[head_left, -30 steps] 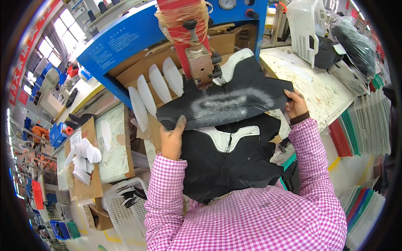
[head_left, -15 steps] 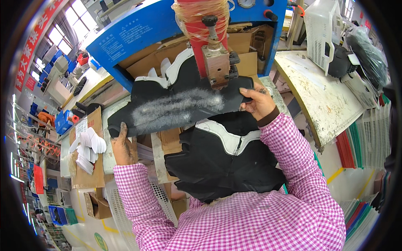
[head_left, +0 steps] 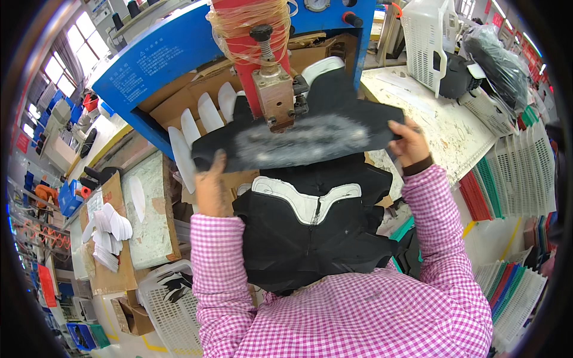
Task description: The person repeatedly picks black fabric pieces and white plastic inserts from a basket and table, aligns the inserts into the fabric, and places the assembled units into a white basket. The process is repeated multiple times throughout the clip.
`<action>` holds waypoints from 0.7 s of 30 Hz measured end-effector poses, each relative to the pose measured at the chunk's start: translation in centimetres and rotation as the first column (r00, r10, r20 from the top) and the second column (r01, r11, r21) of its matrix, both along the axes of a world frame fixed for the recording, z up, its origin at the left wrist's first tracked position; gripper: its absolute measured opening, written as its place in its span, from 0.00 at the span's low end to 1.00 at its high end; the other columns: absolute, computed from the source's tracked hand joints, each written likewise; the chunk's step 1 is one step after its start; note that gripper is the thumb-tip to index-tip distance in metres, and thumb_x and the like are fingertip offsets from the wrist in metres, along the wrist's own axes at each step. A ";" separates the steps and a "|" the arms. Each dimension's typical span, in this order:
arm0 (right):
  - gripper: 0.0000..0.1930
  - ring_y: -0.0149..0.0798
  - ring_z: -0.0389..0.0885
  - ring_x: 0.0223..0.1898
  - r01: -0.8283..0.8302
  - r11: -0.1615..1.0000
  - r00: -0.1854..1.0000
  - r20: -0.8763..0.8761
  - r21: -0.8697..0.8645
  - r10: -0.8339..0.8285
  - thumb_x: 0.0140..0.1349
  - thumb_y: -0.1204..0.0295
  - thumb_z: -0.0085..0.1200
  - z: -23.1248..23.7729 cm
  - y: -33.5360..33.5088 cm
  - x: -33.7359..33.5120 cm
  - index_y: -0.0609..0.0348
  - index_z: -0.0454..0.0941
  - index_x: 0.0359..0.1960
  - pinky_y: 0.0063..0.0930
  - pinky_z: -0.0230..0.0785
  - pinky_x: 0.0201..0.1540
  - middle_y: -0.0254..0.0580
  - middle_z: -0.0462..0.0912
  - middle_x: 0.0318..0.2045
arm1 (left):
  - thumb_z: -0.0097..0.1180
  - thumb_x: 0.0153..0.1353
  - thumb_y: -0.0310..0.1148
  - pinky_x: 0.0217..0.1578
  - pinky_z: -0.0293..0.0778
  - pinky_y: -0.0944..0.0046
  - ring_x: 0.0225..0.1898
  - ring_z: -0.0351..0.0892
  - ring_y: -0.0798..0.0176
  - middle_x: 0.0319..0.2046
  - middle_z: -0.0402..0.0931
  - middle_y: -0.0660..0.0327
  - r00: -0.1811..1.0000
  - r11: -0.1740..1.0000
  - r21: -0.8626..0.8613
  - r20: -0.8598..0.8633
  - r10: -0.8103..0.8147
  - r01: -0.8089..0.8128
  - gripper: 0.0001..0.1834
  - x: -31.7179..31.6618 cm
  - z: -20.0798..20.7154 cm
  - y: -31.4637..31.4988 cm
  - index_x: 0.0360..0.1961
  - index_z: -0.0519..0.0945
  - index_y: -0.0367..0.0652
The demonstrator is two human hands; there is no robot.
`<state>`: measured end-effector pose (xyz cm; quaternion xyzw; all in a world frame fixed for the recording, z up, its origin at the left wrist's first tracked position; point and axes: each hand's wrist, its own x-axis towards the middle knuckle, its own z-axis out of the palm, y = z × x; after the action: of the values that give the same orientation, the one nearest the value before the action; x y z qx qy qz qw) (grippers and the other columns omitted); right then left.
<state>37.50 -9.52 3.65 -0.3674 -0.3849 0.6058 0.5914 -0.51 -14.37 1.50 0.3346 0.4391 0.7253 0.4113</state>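
Note:
Stretched between my hands is a black, flexible fabric piece (head_left: 268, 154) with a wide fuzzy grey-white patch across its middle. My left hand (head_left: 212, 186), a little blurred, pinches its left end; my right hand (head_left: 410, 142) has the right end between thumb and fingers. The metal block (head_left: 276, 98) at the foot of a red machine arm (head_left: 242, 65) sits over the patch; whether it touches is unclear. White rounded pieces (head_left: 209, 112) show beyond the fabric's far left edge. Against my body lies a stack of black pieces (head_left: 310, 250) with white scalloped lining.
A blue machine frame (head_left: 140, 71) curves behind the arm, with cardboard inside. At left, white cutouts (head_left: 108, 224) lie on cardboard beside a worn board (head_left: 152, 209). A white basket (head_left: 173, 310) stands lower left. On the right are a worn table (head_left: 397, 95) and stacked crates (head_left: 519, 173).
Both hands have carried the black fabric piece rightward under the machine's metal block. The view has turned, so the machine appears farther left. More white rounded pieces show at the left.

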 end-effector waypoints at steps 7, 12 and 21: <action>0.13 0.31 0.79 0.18 -0.266 0.962 0.962 -0.082 -0.058 0.261 0.57 0.77 0.56 -1.7 0.3 -8.7 0.62 0.71 0.44 0.11 0.61 0.13 0.38 0.80 0.31 | 0.60 0.56 0.24 0.47 0.77 0.69 0.41 0.80 0.65 0.39 0.79 0.53 0.986 0.991 -0.037 0.095 0.134 -0.131 0.18 -8.6 1.6 -5.4 0.47 0.74 0.30; 0.14 0.25 0.76 0.19 -0.048 0.999 0.997 -0.055 0.001 0.048 0.58 0.77 0.53 -0.2 -0.1 -4.0 0.64 0.72 0.46 0.10 0.63 0.16 0.39 0.81 0.32 | 0.61 0.56 0.26 0.39 0.74 0.76 0.35 0.78 0.71 0.34 0.79 0.57 0.984 0.983 -0.054 -0.042 0.171 -0.173 0.19 -2.7 0.5 -2.6 0.47 0.74 0.29; 0.21 0.30 0.81 0.30 -0.131 0.991 0.979 0.154 -0.021 0.132 0.53 0.77 0.52 -0.3 -5.5 1.4 0.65 0.68 0.52 0.17 0.74 0.24 0.43 0.80 0.37 | 0.59 0.55 0.21 0.54 0.70 0.63 0.46 0.77 0.62 0.47 0.75 0.54 0.992 0.993 -0.119 0.128 -0.002 0.018 0.20 -0.4 0.8 -4.7 0.50 0.71 0.30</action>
<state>38.91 -15.04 3.36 -0.3902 -0.4499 0.6152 0.5166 -0.94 -19.07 2.26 0.2644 0.4528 0.7156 0.4615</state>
